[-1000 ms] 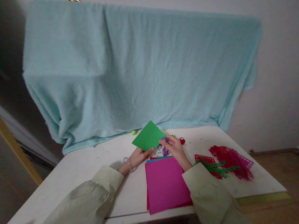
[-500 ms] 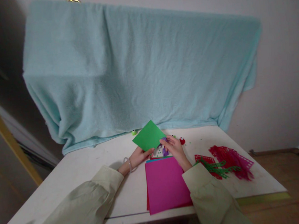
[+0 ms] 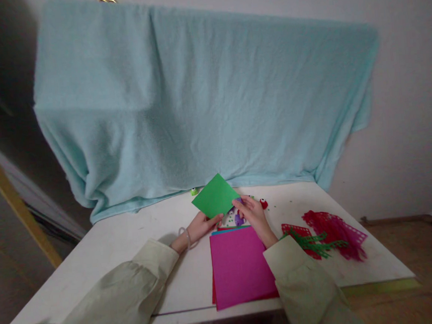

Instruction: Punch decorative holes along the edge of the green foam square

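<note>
The green sheet [image 3: 215,196] looks like matt, smooth paper, as does the magenta sheet [image 3: 240,266] at six o'clock from it. The table [image 3: 107,250] is smooth, dull white, slightly scuffed. At twelve o'clock hangs a soft, nubbly pale-blue cloth [image 3: 204,103]; the sleeves [image 3: 114,300] are matt woven fabric.

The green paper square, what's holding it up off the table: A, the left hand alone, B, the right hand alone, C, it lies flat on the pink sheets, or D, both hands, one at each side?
D: the green paper square is raised above the table, with the left hand pinching its lower edge and the right hand gripping its right corner, clear of the pink sheets.
</note>
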`<state>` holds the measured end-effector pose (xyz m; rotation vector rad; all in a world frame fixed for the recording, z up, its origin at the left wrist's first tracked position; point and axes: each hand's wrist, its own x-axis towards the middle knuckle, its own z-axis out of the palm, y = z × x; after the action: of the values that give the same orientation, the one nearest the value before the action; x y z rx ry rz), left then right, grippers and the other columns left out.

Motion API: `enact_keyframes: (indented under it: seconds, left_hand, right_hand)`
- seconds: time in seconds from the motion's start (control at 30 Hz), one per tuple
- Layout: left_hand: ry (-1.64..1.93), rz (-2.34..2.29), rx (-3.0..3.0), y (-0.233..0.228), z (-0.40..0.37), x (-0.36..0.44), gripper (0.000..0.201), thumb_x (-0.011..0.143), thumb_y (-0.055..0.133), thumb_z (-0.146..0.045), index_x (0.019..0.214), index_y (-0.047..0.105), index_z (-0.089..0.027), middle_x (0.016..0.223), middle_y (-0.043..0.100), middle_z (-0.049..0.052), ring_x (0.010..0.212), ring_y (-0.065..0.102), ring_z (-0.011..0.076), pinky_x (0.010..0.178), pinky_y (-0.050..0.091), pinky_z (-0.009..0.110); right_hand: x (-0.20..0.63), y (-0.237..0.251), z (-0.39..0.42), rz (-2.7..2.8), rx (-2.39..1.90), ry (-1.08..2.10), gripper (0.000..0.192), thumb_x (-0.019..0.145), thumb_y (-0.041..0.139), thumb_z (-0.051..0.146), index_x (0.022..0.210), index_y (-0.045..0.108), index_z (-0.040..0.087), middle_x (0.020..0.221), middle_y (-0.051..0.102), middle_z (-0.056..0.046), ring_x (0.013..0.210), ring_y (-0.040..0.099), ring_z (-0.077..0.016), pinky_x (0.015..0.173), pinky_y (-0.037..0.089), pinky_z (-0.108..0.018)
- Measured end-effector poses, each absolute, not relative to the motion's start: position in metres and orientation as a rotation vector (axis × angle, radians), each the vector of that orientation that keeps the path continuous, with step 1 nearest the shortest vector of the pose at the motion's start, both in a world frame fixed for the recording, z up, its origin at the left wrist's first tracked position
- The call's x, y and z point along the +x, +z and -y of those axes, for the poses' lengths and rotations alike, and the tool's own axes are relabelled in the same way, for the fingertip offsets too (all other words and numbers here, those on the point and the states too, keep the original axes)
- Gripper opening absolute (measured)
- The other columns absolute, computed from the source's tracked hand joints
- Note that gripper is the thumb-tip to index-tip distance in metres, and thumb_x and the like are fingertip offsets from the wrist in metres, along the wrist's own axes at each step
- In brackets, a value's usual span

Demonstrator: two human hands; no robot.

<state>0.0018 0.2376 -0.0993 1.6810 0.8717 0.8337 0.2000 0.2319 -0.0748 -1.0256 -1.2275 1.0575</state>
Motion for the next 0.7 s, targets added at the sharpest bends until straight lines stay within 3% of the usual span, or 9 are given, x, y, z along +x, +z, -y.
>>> enact_keyframes:
  seconds: [0.7]
  left_hand:
    - [0.85,-0.9,1.674,-0.1014,-0.2387,0.0025,0.043,0.084,0.052,-0.054,0.076,0.059,-0.012,0.067,0.06,0.003,0.058,0.047,0.0117,0.053,0.034,0.022]
  right_hand:
    - [0.1991,-0.0756,-0.2313,1.253,-1.011,1.085,0.036,0.068,0.072,0.047,0.082,0.061,0.016,0.061,0.055,0.003,0.046,0.045,-0.0078,0.04,0.035,-0.019]
